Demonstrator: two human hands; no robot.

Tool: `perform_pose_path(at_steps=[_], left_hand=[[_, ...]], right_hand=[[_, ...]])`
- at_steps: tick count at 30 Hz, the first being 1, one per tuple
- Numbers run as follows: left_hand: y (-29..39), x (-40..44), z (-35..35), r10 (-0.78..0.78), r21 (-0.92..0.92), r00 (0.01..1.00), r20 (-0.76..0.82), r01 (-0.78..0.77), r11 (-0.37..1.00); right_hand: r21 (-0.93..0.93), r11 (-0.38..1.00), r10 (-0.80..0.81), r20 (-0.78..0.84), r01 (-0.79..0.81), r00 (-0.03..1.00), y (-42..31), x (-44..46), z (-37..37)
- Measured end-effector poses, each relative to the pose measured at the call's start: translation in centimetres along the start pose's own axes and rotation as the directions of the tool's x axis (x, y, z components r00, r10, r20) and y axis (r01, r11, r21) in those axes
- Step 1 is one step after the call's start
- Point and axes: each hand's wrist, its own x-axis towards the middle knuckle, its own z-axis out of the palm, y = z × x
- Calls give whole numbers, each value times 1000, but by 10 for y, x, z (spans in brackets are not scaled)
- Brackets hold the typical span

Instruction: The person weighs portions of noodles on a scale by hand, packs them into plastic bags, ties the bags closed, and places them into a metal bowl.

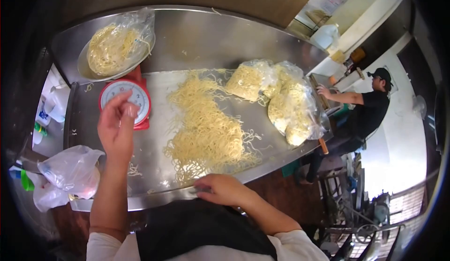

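A red kitchen scale with a round white dial stands at the left of the steel table. On its pan lies a clear plastic bag of noodles. My left hand is raised in front of the dial, fingers loosely bent and thumb apart, with nothing visible in it. A loose heap of yellow noodles spreads over the middle of the table. My right hand rests at the near table edge, just below the heap, its fingers apart and holding nothing visible.
Filled noodle bags are grouped on the right of the steel table. A white plastic bag hangs at the left front corner. Beyond the right end, a person in black stands at another counter. Machinery stands at lower right.
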Motion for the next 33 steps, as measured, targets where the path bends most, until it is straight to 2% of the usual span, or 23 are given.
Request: perform_pose_path(at_steps=[5,7,8,9,11,14,17,18,20,22,24,26,28,30,33], left_hand=[[21,56,6,61,45,998,-8,-61,997],[16,79,8,113,87,994,8,-113,990],[15,91,9,82,189,996,40,-88,978],[9,105,11,185,339,982,32,-184,922],[-5,134,16,379,609,923,63,-337,718],[-19,167,10,448,867,881,154,-338,367],[-29,181,-10,194,953,956,220,-253,166],[-22,181,-14,90,957,971,223,-236,167],[-24,187,-32,144,958,966,214,-237,163],[-16,185,-44,260,942,962,78,-156,297],[-5,181,-50,275,893,959,-73,-60,447],[3,175,-57,293,865,950,-103,-59,497],[9,170,-63,294,834,947,-128,-57,548],[14,163,-68,273,809,951,-144,-46,586],[17,156,-78,171,756,975,-141,-5,654]], right_hand=[[22,998,63,17,-63,998,-3,-4,0],[-26,999,37,16,-36,999,-3,-1,0],[-52,998,23,20,-22,1000,-2,1,0],[-53,999,8,24,-7,1000,-1,3,0],[-55,998,-21,32,23,999,3,6,-1],[-36,999,-36,-45,35,998,9,8,-1],[18,999,-28,-32,28,999,17,9,-8],[48,999,-21,11,21,1000,20,11,-14],[104,994,-29,122,16,992,28,19,-35],[324,946,-43,77,16,996,31,34,-63],[449,888,-56,-108,99,993,14,60,-98],[300,937,-92,-279,178,956,-23,92,-136],[346,893,-157,-358,287,920,-53,132,-165],[477,831,-68,-425,287,903,-98,165,-182],[453,879,19,-348,150,937,-135,209,-189]])
